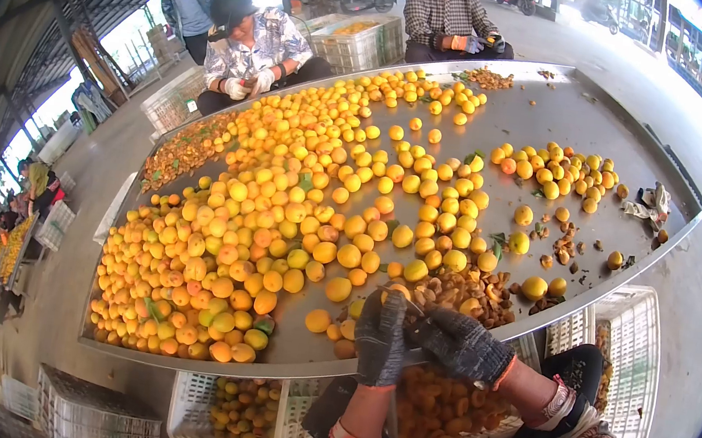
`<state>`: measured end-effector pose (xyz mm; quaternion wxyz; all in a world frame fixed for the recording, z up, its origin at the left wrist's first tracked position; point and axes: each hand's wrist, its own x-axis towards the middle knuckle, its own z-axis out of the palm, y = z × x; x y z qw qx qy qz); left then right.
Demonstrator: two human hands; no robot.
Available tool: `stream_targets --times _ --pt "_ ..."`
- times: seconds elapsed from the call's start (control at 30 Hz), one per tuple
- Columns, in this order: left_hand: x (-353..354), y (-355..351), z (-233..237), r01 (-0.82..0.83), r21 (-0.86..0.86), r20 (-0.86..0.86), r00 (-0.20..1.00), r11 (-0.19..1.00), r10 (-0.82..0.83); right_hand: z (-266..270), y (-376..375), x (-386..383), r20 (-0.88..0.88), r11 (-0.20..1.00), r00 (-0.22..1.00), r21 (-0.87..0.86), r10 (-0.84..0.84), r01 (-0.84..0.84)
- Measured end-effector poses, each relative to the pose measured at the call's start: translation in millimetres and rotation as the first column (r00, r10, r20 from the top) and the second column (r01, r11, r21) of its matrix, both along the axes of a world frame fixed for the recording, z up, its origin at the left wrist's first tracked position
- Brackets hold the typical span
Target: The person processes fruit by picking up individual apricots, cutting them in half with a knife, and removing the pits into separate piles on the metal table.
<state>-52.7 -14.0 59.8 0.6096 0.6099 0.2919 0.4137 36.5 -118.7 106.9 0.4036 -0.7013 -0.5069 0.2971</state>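
Note:
My left hand [380, 338], in a dark grey knit glove, is closed around a yellow-orange fruit [399, 291] at the near edge of the metal table [301, 328]. My right hand [463, 345], gloved alike, is closed beside it; a thin dark item shows between the two hands, too small to name. Just beyond them lies a heap of brown pits and fruit pieces [483, 294]. A large pile of whole yellow fruit [214, 245] spreads to the left. Below my hands, orange fruit pieces [441, 408] fill a crate.
White crates hold fruit below the near edge [288, 428] and at the right [635, 363]. Across the table sit two people [253, 51] [449, 15]; another person [186, 7] stands behind. Crumpled gloves [650, 205] lie at the right edge.

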Motion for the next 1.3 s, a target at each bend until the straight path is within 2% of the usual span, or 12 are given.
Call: stream_targets --times 0.1,0.17,0.23,0.4,0.5,0.57,0.77,0.93,1.0,1.03,1.1,1.3 --pt "-9.1 10.7 8.2 -0.03 -0.145 0.047 0.998 0.989 0.037 11.2 -11.4 2.6 -0.383 0.983 0.907 -0.126 -0.176 0.137" --pt "-13.7 8.5 24.3 0.123 -0.522 0.138 0.989 0.844 -0.059 -9.0 -13.9 22.6 -0.238 0.983 0.956 -0.1 -0.173 0.153" --pt "-12.2 8.0 13.7 0.199 -0.419 0.111 0.98 0.886 -0.168 -7.0 -12.2 33.8 0.159 0.977 0.983 0.207 -0.09 0.056" --pt "-14.6 13.6 -20.7 0.3 0.068 -0.101 0.951 0.951 -0.293 -9.5 14.1 32.6 0.05 0.936 0.987 0.311 0.154 -0.162" --pt "-5.1 7.9 -27.4 0.226 -0.047 -0.048 0.972 0.973 -0.228 -28.4 20.9 26.7 0.167 0.918 0.985 0.385 0.033 -0.096" --pt "3.0 6.5 -30.1 0.174 -0.683 0.196 0.979 0.71 -0.051 -38.8 26.0 21.3 0.244 0.916 0.969 0.397 -0.04 -0.062" --pt "9.6 -3.7 -12.3 0.311 -0.8 0.413 0.906 0.513 0.094 -43.0 35.2 12.4 0.285 0.889 0.946 0.457 -0.155 0.008" --pt "11.7 -2.6 -20.4 0.299 -0.718 0.456 0.885 0.629 0.099 -28.5 34.0 0.3 0.187 0.903 0.966 0.422 -0.177 0.084" --pt "13.2 -1.9 -27.4 0.351 -0.721 0.501 0.86 0.597 0.1 -29.5 36.3 -13.1 -0.632 0.794 0.774 0.449 -0.042 0.41" --pt "14.8 1.6 -41.5 0.374 -0.712 0.531 0.841 0.594 0.106 -34.1 33.7 -11.9 -0.632 0.794 0.774 0.448 -0.043 0.41" --pt "11.4 2.6 -34.0 0.396 -0.703 0.559 0.821 0.591 0.114 -42.4 28.1 -6.2 -0.912 0.813 0.407 0.267 0.041 0.518" --pt "5.4 1.5 10.1 0.384 -0.738 0.534 0.835 0.555 0.133 -31.5 14.7 -2.6 -0.975 0.858 0.224 0.114 -0.001 0.501"
